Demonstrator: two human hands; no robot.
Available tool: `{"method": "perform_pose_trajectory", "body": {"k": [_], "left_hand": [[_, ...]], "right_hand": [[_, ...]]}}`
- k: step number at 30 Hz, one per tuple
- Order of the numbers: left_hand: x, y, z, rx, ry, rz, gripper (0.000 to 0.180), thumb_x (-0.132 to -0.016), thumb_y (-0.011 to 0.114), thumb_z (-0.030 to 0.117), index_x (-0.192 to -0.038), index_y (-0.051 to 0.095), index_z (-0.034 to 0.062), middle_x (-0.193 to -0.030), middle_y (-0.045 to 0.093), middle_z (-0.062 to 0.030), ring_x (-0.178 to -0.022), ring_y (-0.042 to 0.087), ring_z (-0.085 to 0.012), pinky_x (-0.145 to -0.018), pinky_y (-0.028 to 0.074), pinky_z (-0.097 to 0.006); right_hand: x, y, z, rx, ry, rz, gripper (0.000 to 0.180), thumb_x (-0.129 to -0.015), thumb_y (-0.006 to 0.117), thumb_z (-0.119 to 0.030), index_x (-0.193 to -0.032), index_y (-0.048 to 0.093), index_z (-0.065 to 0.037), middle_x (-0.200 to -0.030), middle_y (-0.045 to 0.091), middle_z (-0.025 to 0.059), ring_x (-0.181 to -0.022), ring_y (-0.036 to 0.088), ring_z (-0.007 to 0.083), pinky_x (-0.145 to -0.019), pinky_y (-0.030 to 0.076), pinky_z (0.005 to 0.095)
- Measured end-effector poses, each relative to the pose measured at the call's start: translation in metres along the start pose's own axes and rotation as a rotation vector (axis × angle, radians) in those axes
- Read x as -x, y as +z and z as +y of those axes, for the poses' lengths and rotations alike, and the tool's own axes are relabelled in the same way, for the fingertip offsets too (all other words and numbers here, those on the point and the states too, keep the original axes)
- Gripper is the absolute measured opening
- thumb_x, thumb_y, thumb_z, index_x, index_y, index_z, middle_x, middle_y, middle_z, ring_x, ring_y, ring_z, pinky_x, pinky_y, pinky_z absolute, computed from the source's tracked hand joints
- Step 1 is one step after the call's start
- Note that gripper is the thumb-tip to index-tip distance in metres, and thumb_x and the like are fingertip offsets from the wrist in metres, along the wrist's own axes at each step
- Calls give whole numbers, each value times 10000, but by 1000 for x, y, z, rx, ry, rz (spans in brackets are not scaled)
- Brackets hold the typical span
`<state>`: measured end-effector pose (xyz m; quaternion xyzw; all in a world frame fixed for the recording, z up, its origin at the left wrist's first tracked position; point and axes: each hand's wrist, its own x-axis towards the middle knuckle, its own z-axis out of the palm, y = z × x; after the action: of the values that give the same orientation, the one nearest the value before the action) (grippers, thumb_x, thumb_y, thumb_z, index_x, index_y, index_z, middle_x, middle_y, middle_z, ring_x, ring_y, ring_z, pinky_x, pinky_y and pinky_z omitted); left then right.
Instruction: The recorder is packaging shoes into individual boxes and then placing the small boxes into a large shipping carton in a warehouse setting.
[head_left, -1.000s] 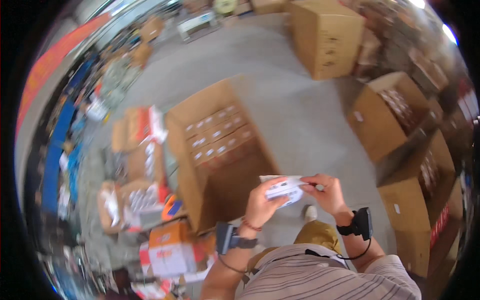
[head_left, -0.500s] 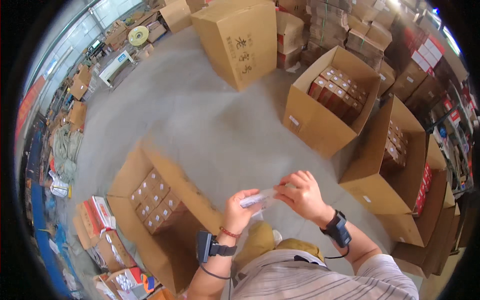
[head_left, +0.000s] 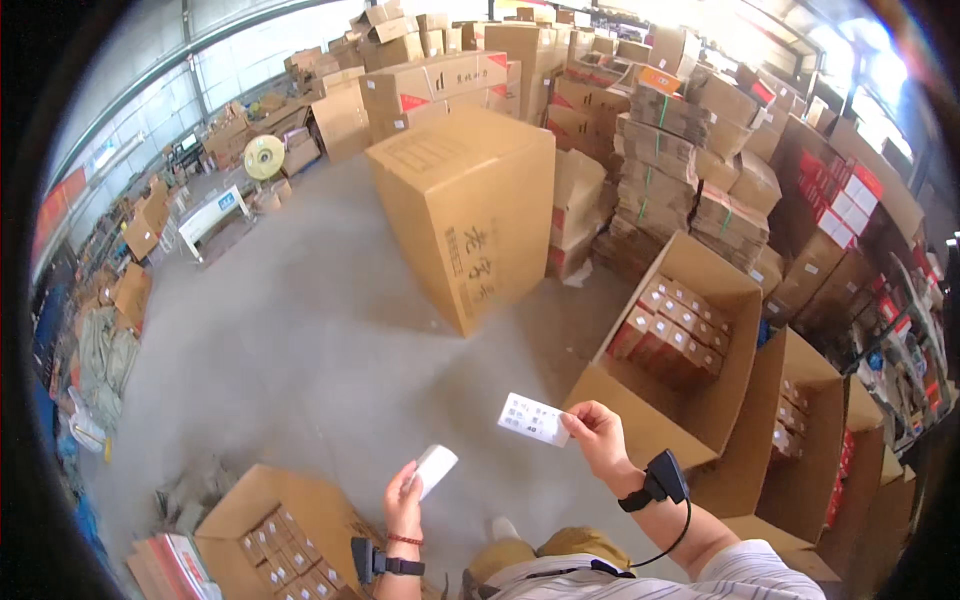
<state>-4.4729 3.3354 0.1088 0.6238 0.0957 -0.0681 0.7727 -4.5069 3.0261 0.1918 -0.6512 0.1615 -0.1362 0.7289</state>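
So we've got the printed label (head_left: 534,419) pinched by its right end in our right hand (head_left: 598,440), long side running left. Our left hand (head_left: 404,504) grips the white backing strip (head_left: 434,469) lower left, clearly apart from it.

Bright daylight glares at the upper right; fisheye bends the edges, and the rim is black.

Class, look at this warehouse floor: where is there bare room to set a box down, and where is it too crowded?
Bare concrete floor lies open between the tall closed carton, the left-hand clutter and the open box by the left hand. Right of the right hand, open cartons crowd together.
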Motion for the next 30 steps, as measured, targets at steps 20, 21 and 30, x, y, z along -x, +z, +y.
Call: {"method": "perform_pose_trajectory", "body": {"k": [20, 21, 30], "left_hand": [[-352, 203, 125, -602, 308, 420, 442, -885, 509, 87, -1299, 425, -45, -1337, 446, -200, -1271, 399, -292, -1045, 310, -368], [-375, 209, 135, -600, 306, 424, 442, -885, 509, 87, -1299, 425, -45, -1337, 446, -200, -1271, 399, -292, -1045, 310, -368], [-593, 229, 192, -672, 575, 189, 422, -899, 454, 70, -1306, 420, -35, -1323, 458, -208, -1240, 427, -320, -1028, 324, -380]], "right_hand": [[-625, 124, 11, -249, 198, -273, 253, -870, 579, -115, -1085, 591, 19, -889, 613, 21, -729, 515, 75, -625, 409, 215], [-666, 130, 12, -274, 160, -346, 273, -870, 570, -109, -1108, 583, 26, -902, 611, 17, -732, 505, 82, -646, 410, 224], [-802, 203, 15, -265, 230, -279, 341, -856, 560, -69, -1183, 549, 27, -1025, 617, 40, -878, 539, 93, -748, 422, 232]]}}
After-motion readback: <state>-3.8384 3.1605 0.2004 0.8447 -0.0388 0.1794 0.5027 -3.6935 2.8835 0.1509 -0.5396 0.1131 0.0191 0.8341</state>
